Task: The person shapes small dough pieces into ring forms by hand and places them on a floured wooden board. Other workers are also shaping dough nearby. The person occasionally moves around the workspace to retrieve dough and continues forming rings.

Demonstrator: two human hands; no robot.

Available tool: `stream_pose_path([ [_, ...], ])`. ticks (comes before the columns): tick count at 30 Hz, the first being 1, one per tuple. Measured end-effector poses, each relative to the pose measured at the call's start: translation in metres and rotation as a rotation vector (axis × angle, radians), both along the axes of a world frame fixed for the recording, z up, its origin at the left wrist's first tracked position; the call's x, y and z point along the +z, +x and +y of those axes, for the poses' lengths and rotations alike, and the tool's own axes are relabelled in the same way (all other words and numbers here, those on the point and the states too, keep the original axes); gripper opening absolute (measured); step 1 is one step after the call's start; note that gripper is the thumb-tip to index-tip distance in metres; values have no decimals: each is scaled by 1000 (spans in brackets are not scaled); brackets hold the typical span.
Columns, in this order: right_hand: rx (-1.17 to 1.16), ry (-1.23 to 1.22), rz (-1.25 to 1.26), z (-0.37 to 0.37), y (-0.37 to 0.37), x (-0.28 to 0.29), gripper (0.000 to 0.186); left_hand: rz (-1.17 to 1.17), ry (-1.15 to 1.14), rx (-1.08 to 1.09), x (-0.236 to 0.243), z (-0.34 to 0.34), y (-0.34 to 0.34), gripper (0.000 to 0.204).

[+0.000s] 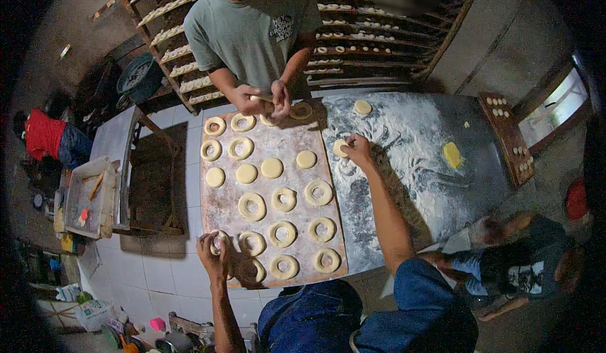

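My right hand [358, 151] reaches forward onto the floured metal tabletop and grips a round dough disc [339, 148] by its edge, just beside the board. At the near left corner of the wooden board [218, 208], the fingers of my left hand [213, 252] curl round a dough ring [221, 242], partly hidden by them. Several dough rings [283, 266] lie in rows on the board. Across its middle sit flat dough discs without holes, one of them pale and round [271, 167]. Another dough disc [362, 107] rests farther off on the floured metal.
Opposite me a person in a grey-green shirt [252, 37] works dough over the board's far edge. Behind stands a rack [353, 50] of dough-filled trays. Rightward are a yellow dough scrap [452, 155], a tray of small pieces [508, 138] and another person [524, 258].
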State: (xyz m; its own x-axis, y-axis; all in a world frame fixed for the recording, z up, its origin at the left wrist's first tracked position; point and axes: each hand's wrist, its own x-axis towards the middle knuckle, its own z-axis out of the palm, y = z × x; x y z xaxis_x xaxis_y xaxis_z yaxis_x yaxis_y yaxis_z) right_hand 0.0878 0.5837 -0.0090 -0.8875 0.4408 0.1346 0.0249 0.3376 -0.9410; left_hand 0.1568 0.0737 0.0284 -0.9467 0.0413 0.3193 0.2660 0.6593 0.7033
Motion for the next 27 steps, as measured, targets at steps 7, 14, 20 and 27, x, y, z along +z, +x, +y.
stream_pose_path([
  [7,57,-1007,139,-135,89,48,45,-495,588,-336,52,151,29,34],
  [14,159,-446,61,-236,161,92,51,-538,935,-324,66,147,62,23],
  [20,230,-320,92,-250,168,107,55,-514,789,-427,80,115,69,20],
  [27,318,-419,20,-280,185,112,59,-603,768,-477,93,81,83,27],
])
